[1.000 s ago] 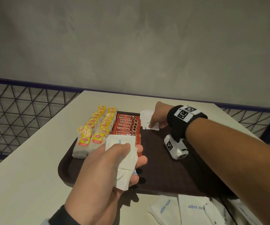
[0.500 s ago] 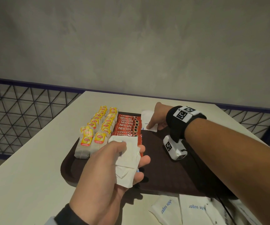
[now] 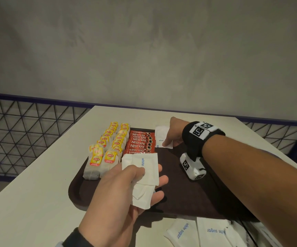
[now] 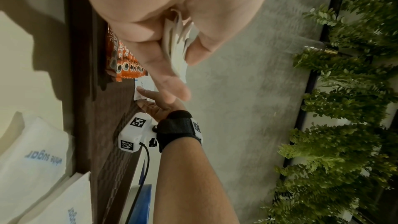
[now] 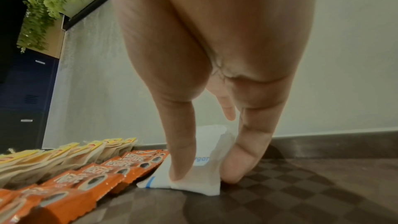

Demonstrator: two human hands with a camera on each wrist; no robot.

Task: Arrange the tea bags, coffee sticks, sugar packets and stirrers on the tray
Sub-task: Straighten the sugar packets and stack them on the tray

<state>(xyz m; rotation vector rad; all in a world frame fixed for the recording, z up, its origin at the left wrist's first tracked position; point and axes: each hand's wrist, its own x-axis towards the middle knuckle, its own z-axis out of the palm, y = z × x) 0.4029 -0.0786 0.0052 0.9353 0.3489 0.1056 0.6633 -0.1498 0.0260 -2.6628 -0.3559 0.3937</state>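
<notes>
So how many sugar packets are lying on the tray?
1: a packet at the far edge of the tray, beside the sticks, pinched by the right hand. Another might hide beneath it. The left hand holds a stack.

Bare tray (image 3: 176,189) floor right of coffee sticks (image 3: 138,142), seemingly unobstructed.

Black wrist strap (image 3: 197,138), white tagged camera (image 3: 192,166)
</notes>
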